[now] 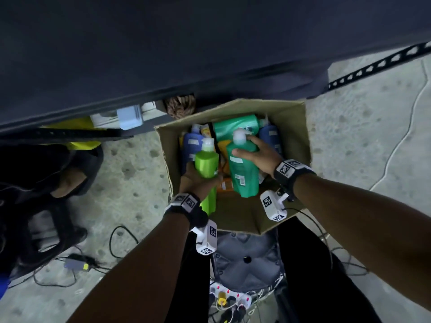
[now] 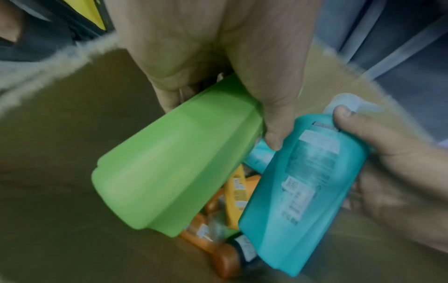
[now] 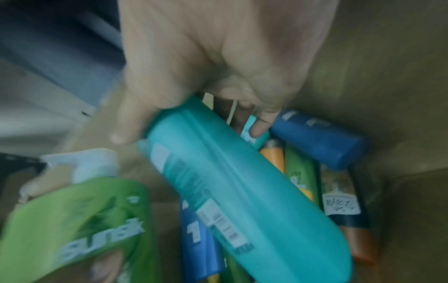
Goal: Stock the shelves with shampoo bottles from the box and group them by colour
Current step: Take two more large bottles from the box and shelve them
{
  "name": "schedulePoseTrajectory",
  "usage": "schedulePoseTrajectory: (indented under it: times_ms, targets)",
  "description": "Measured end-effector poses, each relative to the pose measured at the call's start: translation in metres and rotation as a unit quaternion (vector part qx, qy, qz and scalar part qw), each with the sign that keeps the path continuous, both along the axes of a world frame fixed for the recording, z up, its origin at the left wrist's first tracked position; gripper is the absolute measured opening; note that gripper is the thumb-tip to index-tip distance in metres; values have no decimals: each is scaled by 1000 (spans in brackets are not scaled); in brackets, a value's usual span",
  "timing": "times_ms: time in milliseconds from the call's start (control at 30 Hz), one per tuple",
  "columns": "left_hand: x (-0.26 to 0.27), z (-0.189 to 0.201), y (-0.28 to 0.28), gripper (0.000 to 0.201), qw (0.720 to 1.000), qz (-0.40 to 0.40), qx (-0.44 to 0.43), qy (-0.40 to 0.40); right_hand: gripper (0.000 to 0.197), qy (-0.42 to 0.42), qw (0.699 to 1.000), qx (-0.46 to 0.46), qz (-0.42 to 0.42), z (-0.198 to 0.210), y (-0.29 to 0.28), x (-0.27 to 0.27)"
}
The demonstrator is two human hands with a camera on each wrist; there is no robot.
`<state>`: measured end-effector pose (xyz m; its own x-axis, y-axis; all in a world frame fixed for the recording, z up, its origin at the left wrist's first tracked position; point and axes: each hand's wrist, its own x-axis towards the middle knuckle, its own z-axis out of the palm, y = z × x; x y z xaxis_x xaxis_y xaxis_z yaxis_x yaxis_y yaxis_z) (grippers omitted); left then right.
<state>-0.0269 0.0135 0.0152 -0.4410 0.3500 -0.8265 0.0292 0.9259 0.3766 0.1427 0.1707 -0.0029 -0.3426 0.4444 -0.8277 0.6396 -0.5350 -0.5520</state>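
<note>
Cardboard makes up the open box (image 1: 296, 145) standing on the speckled floor (image 1: 130, 173) at the person's feet, just below a dark shelf edge (image 1: 163, 66). Over it, the left hand (image 1: 198, 180) grips a lime-green shampoo bottle (image 1: 207, 163) around its body, fingers curled behind it and thumb across the side; the white cap points away from the person. Beside it, the right hand (image 1: 258, 152) clasps a teal shampoo bottle (image 1: 243, 169), thumb on the near face and fingers wrapped around the upper part by its white cap. Both bottles are raised above the rest, tilted, and stand close to one another without clearly touching.

Lower in the box lie more bottles: a second teal one (image 1: 235, 127) on its side at the far end, blue bottles (image 1: 191, 145) along the left and right walls, and orange bottles (image 2: 218, 249) at the bottom, seen from the left wrist. From the right wrist, a blue bottle (image 3: 317, 141) lies against the box corner.

A power strip (image 1: 231, 297) and loose cables (image 1: 121, 241) lie on the floor near the person's legs.
</note>
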Motion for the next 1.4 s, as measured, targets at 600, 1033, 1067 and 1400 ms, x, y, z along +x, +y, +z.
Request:
schedulePoseTrajectory:
  times_ms: [600, 1033, 1067, 1400]
  targets:
    - [48, 186, -47, 84, 998, 44, 9, 44, 41, -26, 984, 20, -177, 168, -81, 30]
    - [49, 306, -81, 83, 997, 41, 23, 56, 74, -31, 995, 94, -33, 292, -99, 36]
    - [50, 315, -81, 82, 997, 41, 35, 55, 74, -28, 994, 101, -32, 305, -97, 36]
    - [34, 396, -53, 73, 976, 56, 182, 110, 52, 15, 972, 220, -80, 399, -75, 25]
